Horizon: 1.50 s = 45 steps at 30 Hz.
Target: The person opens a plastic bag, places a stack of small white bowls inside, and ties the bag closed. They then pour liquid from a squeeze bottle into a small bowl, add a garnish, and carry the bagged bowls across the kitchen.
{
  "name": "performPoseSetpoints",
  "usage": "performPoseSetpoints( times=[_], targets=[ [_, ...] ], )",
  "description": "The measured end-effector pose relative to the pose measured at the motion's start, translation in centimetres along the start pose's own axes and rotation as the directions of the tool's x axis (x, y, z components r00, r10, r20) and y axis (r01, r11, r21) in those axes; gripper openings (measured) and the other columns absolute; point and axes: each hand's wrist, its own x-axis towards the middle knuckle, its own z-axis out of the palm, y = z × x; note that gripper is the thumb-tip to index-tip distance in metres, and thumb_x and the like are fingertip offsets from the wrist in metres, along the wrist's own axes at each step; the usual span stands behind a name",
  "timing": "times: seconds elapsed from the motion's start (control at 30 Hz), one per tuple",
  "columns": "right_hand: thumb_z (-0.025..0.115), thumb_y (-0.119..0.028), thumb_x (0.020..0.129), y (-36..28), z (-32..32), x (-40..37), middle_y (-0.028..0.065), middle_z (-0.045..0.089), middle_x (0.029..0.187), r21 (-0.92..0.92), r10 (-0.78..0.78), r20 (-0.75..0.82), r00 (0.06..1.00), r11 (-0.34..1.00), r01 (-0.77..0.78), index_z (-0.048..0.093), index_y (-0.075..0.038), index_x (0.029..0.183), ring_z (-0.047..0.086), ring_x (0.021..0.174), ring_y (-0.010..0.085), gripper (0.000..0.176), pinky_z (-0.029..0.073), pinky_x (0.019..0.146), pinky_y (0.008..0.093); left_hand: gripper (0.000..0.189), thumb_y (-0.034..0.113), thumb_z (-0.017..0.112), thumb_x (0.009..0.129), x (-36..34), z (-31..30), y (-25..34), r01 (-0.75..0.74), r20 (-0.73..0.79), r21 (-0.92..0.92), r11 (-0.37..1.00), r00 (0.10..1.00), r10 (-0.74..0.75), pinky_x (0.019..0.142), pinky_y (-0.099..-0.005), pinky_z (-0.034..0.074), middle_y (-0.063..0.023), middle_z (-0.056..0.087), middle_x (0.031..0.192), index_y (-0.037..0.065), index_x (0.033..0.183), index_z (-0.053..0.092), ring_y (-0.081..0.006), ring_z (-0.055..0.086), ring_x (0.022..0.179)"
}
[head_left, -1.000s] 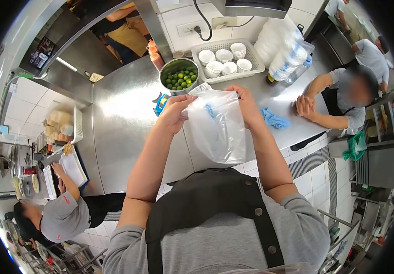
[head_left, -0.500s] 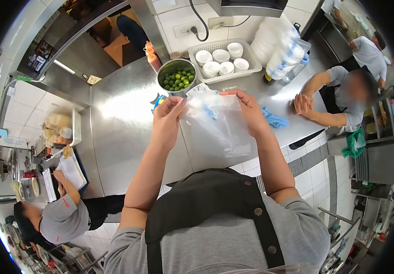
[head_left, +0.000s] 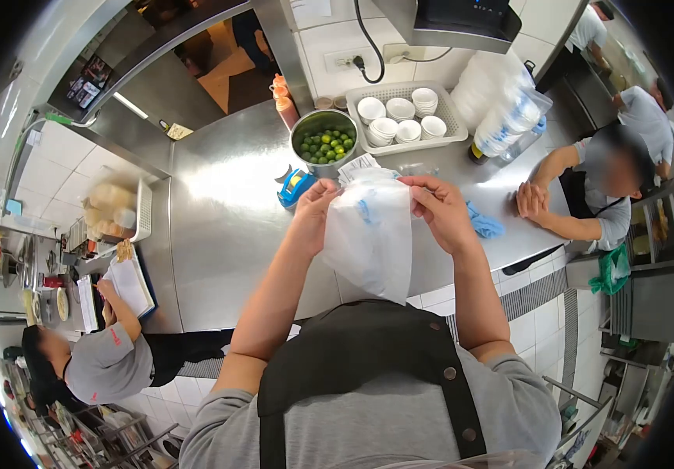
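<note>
A translucent white plastic bag with a faint blue print hangs between my two hands, above the front of the steel counter. My left hand pinches its top left corner, and my right hand grips the top right. Just beyond my left hand sits a blue tape dispenser. Behind the bag's top edge lies a printed paper slip, partly covered. A steel pot of green limes stands past it. To the right of my right hand is a crumpled blue cloth.
Behind the pot, a white basket holds several small white cups, with orange squeeze bottles to its left. Stacked plastic containers stand at the back right. One person leans on the counter at right; another writes on a clipboard at left.
The bag's top edge has been drawn narrower as my hands came slightly closer together. The blue tape dispenser, mostly hidden before, now shows fully. The whole view has shifted a little.
</note>
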Motion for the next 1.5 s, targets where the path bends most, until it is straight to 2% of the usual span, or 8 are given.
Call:
performPoseSetpoints(
  times=[0.23, 0.37, 0.6, 0.8, 0.9, 1.23, 1.4, 1.5],
  targets=[
    [0.059, -0.005, 0.099, 0.2, 0.2, 0.2, -0.0005, 0.066, 0.091, 0.071, 0.004, -0.073, 0.997, 0.997, 0.001, 0.069, 0.001, 0.119, 0.053, 0.079, 0.0065, 0.024, 0.044, 0.073, 0.0219, 0.006, 0.004, 0.058, 0.098, 0.0, 0.8, -2.1, -0.289, 0.055, 0.45, 0.845, 0.953, 0.297, 0.069, -0.0206, 0.048, 0.0032, 0.058, 0.088, 0.007, 0.098, 0.053, -0.0042, 0.056, 0.08],
    [0.057, -0.003, 0.099, 0.1, -0.2, 0.0, 0.0015, 0.066, 0.093, -0.131, 0.002, -0.118, 0.993, 0.991, -0.018, 0.07, 0.002, 0.114, 0.055, 0.081, 0.0096, 0.02, 0.045, 0.077, 0.0245, 0.015, 0.015, 0.061, 0.101, -0.7, 2.7, -0.4, -0.2, 0.055, 0.447, 0.872, 0.979, 0.196, 0.073, -0.022, 0.05, 0.0018, 0.063, 0.094, 0.005, 0.112, 0.059, -0.0054, 0.061, 0.085],
    [0.059, -0.002, 0.095, 0.1, -1.4, 0.2, 0.0032, 0.065, 0.1, -0.61, -0.257, 0.06, 0.965, 0.756, 0.239, 0.068, 0.004, 0.106, 0.057, 0.088, 0.0117, 0.016, 0.047, 0.08, 0.0271, 0.022, 0.019, 0.058, 0.104, 0.4, 2.3, 2.1, -0.127, 0.148, 0.818, 0.561, 0.989, 0.009, 0.074, -0.0232, 0.05, -0.0017, 0.068, 0.097, 0.002, 0.115, 0.066, -0.0058, 0.061, 0.088],
    [0.065, -0.003, 0.088, -2.2, 0.5, -0.4, 0.0033, 0.067, 0.103, -0.328, -0.059, 0.058, 0.997, 0.942, 0.075, 0.067, 0.001, 0.108, 0.062, 0.093, 0.009, 0.021, 0.05, 0.083, 0.0261, 0.018, 0.013, 0.061, 0.101, 1.9, 2.3, 1.7, 0.095, 0.031, 0.701, 0.707, 0.986, -0.163, 0.074, -0.0237, 0.05, -0.0007, 0.067, 0.102, 0.002, 0.114, 0.067, -0.0081, 0.062, 0.088],
    [0.06, -0.002, 0.09, 1.0, 0.1, 1.1, 0.004, 0.067, 0.097, -0.149, -0.097, -0.102, 0.99, 0.985, 0.081, 0.065, -0.001, 0.111, 0.062, 0.084, 0.0104, 0.022, 0.05, 0.075, 0.0282, 0.019, 0.012, 0.064, 0.099, 1.6, 4.2, 1.2, -0.055, 0.013, 0.483, 0.874, 0.998, 0.056, 0.074, -0.0237, 0.051, -0.0016, 0.067, 0.103, 0.002, 0.116, 0.067, -0.0085, 0.062, 0.087],
    [0.056, -0.004, 0.092, 0.9, 0.0, 2.0, 0.0036, 0.065, 0.088, -0.501, -0.14, -0.067, 0.988, 0.861, 0.088, 0.062, 0.001, 0.11, 0.059, 0.076, 0.0118, 0.019, 0.047, 0.069, 0.0279, 0.02, 0.015, 0.065, 0.1, 2.0, 3.9, 3.1, -0.151, 0.15, 0.858, 0.491, 0.988, 0.042, 0.076, -0.0262, 0.048, -0.0012, 0.065, 0.101, -0.003, 0.108, 0.072, -0.0093, 0.057, 0.086],
    [0.058, -0.004, 0.091, -0.3, -0.4, 2.1, 0.0017, 0.064, 0.087, -0.485, -0.032, 0.107, 0.994, 0.871, 0.08, 0.063, -0.001, 0.108, 0.057, 0.075, 0.0099, 0.018, 0.045, 0.066, 0.0262, 0.024, 0.019, 0.063, 0.101, 2.5, 3.5, 3.1, -0.214, 0.217, 0.925, 0.315, 0.976, 0.026, 0.072, -0.0261, 0.045, -0.0009, 0.063, 0.095, -0.004, 0.104, 0.07, -0.0082, 0.054, 0.083],
    [0.06, -0.005, 0.09, 1.1, -1.6, 3.4, 0.0008, 0.064, 0.087, -0.327, 0.176, 0.102, 0.979, 0.936, -0.134, 0.065, -0.003, 0.109, 0.055, 0.076, 0.0082, 0.02, 0.044, 0.066, 0.0248, 0.027, 0.023, 0.064, 0.101, 2.4, 4.3, 3.9, -0.012, 0.056, 0.946, 0.325, 0.99, -0.126, 0.07, -0.0257, 0.043, 0.0001, 0.062, 0.09, -0.003, 0.101, 0.07, -0.0073, 0.052, 0.082]
  ],
)
